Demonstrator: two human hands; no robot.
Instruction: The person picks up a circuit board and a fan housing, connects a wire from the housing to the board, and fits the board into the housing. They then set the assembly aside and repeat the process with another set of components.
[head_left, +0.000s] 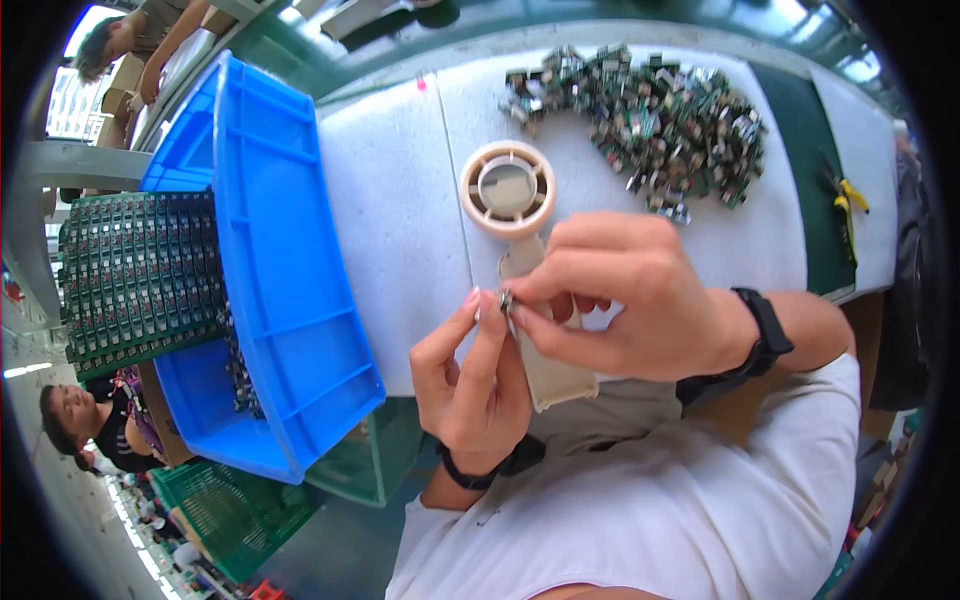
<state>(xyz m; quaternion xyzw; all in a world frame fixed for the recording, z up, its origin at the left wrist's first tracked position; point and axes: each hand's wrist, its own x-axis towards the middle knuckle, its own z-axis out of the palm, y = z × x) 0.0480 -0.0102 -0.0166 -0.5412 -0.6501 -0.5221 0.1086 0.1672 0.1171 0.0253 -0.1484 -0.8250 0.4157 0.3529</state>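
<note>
In front of my chest, my left hand (472, 385) and my right hand (625, 290) meet fingertip to fingertip. Pinched between them is a small circuit board piece (505, 302) with a silvery metal part; its far side is hidden by my fingers. Beneath my hands lies a cream handheld fan (508, 234), its round, spoked head showing beyond my fingers. Part of its handle (558, 385) comes out below my right hand. Farther off on the white table (390, 210), a heap of small circuit boards (690, 130) with metal connectors is spread to the right.
At left, a tilted blue crate (290, 250) bears stacked green circuit board panels (145, 275), with small pieces inside it. Yellow-handled pliers (852, 195) lie at far right by a green strip (800, 170). A green basket (235, 510) stands low at left. Other people are at the left edge.
</note>
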